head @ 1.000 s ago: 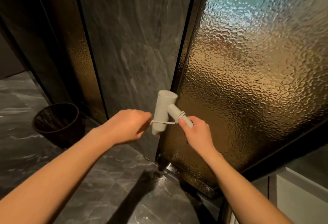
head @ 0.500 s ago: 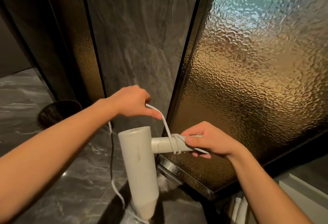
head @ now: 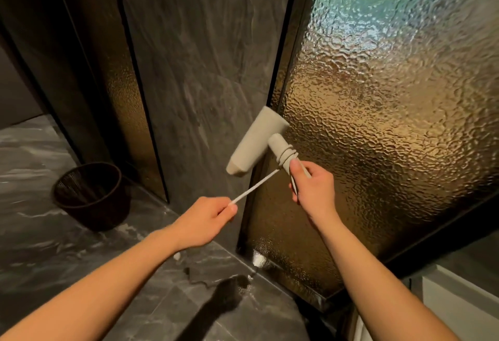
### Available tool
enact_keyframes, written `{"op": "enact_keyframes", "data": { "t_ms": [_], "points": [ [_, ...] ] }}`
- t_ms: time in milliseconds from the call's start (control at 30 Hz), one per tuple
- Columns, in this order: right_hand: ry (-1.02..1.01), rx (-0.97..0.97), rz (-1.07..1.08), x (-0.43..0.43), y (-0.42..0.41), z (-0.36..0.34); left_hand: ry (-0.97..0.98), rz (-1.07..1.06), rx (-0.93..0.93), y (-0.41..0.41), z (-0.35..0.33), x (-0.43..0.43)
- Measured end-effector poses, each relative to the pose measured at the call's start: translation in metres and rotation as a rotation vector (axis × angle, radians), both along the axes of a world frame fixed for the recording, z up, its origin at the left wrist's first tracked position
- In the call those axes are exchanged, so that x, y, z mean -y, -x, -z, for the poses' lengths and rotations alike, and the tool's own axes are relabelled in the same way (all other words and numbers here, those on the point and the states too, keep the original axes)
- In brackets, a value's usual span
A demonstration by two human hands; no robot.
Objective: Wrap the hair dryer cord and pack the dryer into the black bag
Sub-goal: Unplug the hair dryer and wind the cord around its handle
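A white hair dryer [head: 255,142] is held up in front of me, barrel slanting down to the left. My right hand [head: 313,188] grips the lower end of its handle, thumb pressed on it. Several turns of white cord [head: 288,155] circle the handle above the thumb. A taut stretch of cord [head: 255,188] runs down-left to my left hand [head: 205,222], which pinches it between thumb and fingers. The cord's plug is hidden. No black bag is in view.
A dark woven waste bin [head: 93,195] stands on the grey marble floor [head: 40,232] at left. A textured glass door [head: 378,124] fills the right, a dark stone wall panel [head: 194,70] the middle. A white ledge [head: 464,303] sits at lower right.
The dryer swung from barrel-down back up with the barrel pointing down-left. More cord turns lie on the handle. My left hand dropped below the dryer, pulling the cord taut.
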State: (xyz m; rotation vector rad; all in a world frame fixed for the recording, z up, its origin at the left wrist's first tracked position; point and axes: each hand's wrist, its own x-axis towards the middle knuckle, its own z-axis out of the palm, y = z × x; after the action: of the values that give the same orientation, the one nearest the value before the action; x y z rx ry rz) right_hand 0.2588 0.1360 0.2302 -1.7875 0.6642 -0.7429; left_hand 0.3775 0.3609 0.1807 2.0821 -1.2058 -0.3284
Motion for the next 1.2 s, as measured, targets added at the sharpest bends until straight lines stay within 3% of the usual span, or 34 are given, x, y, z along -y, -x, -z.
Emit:
{"op": "enact_keyframes", "data": {
  "t_ms": [100,233,400,533,667,700,767,800,833,867,900,933,1067,1200],
  "points": [
    [0.253,-0.288,0.010,0.007,0.000,0.013,-0.057,0.067,0.390,-0.026,-0.040,0.003],
    [0.500,-0.559,-0.227,0.008,0.002,0.016,-0.152,0.010,0.739,-0.058,-0.101,0.023],
    [0.347,-0.556,-0.641,0.004,0.008,-0.011,-0.150,0.031,1.033,-0.080,-0.147,0.050],
    [0.195,-0.461,-0.931,0.012,0.023,-0.042,-0.146,0.028,0.894,-0.082,-0.158,0.064],
    [-0.022,-0.280,-1.056,0.019,0.041,-0.057,-0.194,0.031,0.430,-0.078,-0.148,0.056],
    [-0.108,-0.193,-1.058,0.019,0.046,-0.057,-0.194,-0.014,0.316,-0.069,-0.133,0.063],
    [-0.291,-0.006,-1.010,0.019,0.052,-0.053,-0.361,-0.380,0.299,-0.043,-0.099,0.078],
    [-0.371,0.072,-0.957,0.017,0.053,-0.052,-0.293,-0.454,0.005,-0.029,-0.088,0.069],
    [-0.436,0.140,-0.892,0.015,0.054,-0.050,-0.139,-0.480,-0.146,-0.013,-0.072,0.071],
    [-0.480,0.199,-0.822,0.013,0.052,-0.049,-0.013,-0.337,-0.370,0.001,-0.066,0.067],
    [-0.498,0.249,-0.749,0.011,0.050,-0.048,0.088,-0.388,-0.404,0.003,-0.046,0.076],
    [-0.493,0.292,-0.676,0.008,0.048,-0.047,0.200,-0.287,-0.498,0.010,-0.046,0.079],
    [-0.399,0.382,-0.326,0.007,0.040,-0.038,0.140,-0.123,-0.304,0.014,-0.036,0.048],
    [-0.030,0.154,0.040,0.015,0.036,-0.024,0.101,0.057,0.075,0.007,-0.051,0.036]
  ]
}}
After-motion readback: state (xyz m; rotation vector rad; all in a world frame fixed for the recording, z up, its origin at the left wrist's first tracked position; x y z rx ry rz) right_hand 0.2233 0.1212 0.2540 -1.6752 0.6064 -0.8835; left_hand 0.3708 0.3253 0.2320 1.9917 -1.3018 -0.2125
